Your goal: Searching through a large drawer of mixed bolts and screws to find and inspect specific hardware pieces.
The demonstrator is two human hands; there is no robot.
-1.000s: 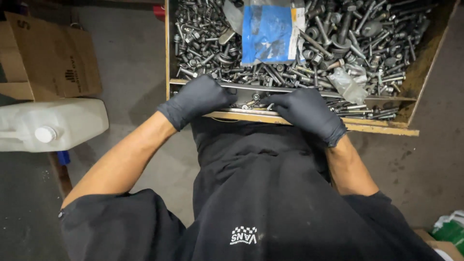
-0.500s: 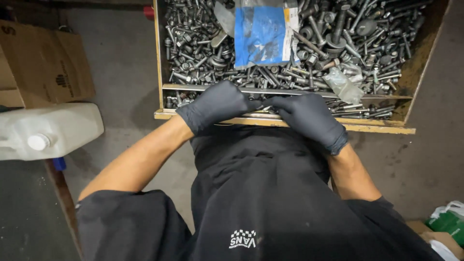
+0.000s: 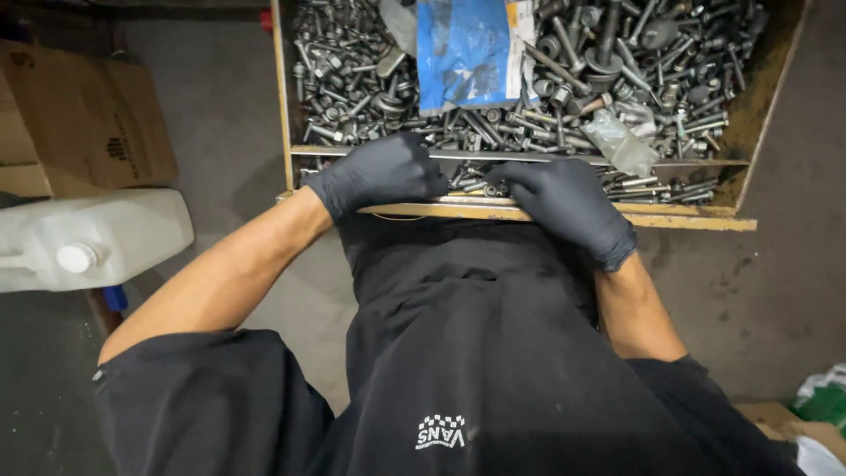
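Left black-gloved hand (image 3: pixel 381 172) curled, grasp unclear | right black-gloved hand (image 3: pixel 567 203) fingers among grey steel bolts (image 3: pixel 476 181), grasp unclear | shallow wooden tray (image 3: pixel 687 220)

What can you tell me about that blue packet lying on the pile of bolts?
The blue packet is a flat plastic bag, creased and glossy, with a white strip along its right edge. It lies on top of the heaped grey bolts at the far side of the wooden crate, its top cut off by the picture. Neither gloved hand touches it.

A jug (image 3: pixel 88 238) lies left of the bolt-filled crate (image 3: pixel 286 97).
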